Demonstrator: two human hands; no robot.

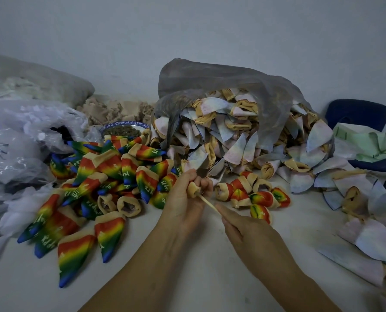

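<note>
My left hand (187, 199) grips a small fabric cone (193, 188) by its tan cuff, above the white table (210, 255). A thin wooden stick (207, 202) runs from inside that cuff down to my right hand (248, 233), which pinches its lower end. To the left lies a heap of rainbow-coloured cones (111, 176) with tan cuffs. Behind my hands a grey plastic bag (210, 82) spills pale inside-out cones (232, 136) onto the table. A few partly turned rainbow pieces (255, 197) lie just right of my left hand.
Clear plastic bags (25, 136) fill the left side. A blue-rimmed bowl (124, 128) sits behind the rainbow heap, with beige scraps (115, 109) beyond it. A dark blue chair (358, 113) with pale green fabric (365, 143) stands at the right. More pale cones (372, 221) lie at the right edge.
</note>
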